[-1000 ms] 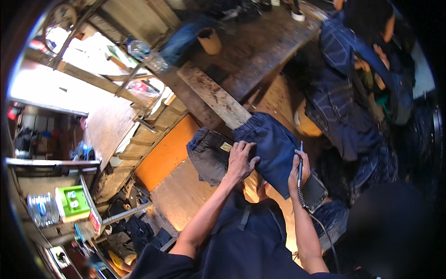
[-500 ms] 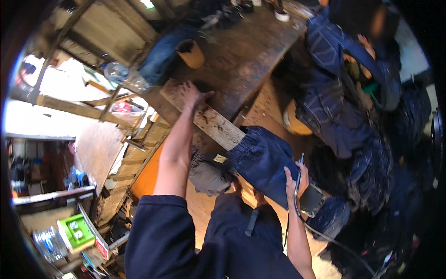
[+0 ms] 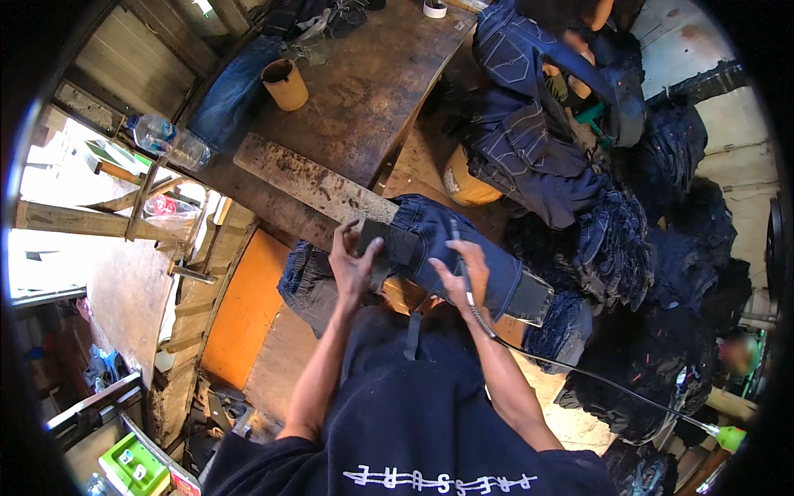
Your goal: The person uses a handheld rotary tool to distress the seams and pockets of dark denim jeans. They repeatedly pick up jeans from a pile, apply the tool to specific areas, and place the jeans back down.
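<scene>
Head view: jeans leg (image 3: 463,256) lengthwise down-right.

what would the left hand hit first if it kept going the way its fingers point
The left hand points up and away along the jeans. Straight on, its fingertips would probably meet the long wooden plank first, though depth is hard to judge here.
</scene>
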A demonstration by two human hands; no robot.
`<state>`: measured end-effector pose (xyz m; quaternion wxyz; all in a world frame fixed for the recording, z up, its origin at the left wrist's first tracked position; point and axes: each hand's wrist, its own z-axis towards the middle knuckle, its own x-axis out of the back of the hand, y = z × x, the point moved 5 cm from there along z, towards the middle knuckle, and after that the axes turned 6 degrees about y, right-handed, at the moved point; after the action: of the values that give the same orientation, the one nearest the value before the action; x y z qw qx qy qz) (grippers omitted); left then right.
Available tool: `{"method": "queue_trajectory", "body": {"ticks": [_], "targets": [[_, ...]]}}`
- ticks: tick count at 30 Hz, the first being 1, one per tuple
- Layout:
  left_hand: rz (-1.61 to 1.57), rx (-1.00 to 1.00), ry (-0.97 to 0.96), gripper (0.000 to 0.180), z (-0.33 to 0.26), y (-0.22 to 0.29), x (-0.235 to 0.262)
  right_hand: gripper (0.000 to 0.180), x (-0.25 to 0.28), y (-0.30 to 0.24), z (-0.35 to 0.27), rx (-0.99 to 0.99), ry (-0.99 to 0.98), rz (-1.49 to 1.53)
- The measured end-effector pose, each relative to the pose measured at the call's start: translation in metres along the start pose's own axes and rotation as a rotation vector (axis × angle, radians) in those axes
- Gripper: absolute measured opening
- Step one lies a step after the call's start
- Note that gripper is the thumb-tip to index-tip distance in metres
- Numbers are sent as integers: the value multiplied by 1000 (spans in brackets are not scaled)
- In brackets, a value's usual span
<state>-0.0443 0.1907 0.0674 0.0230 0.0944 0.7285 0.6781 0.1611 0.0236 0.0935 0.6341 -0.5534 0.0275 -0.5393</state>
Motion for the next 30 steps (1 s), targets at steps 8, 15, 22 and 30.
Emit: {"method": "queue_trajectory", "body": {"ticks": [8,15,22,30], "targets": [[106,-144,56,52,-23,-10,12,36,-52,-16,4,137,-74,-111],[22,-165,59,51,-38,-8,2,32,-53,-11,8,21,-23,-71],[16,-167,-87,46,-24,-4,-17,33,-40,-3,8,-282,9,230],[-410,268,-136,55,-29,-56,-32,34,-15,7,3,-237,-30,263]]}}
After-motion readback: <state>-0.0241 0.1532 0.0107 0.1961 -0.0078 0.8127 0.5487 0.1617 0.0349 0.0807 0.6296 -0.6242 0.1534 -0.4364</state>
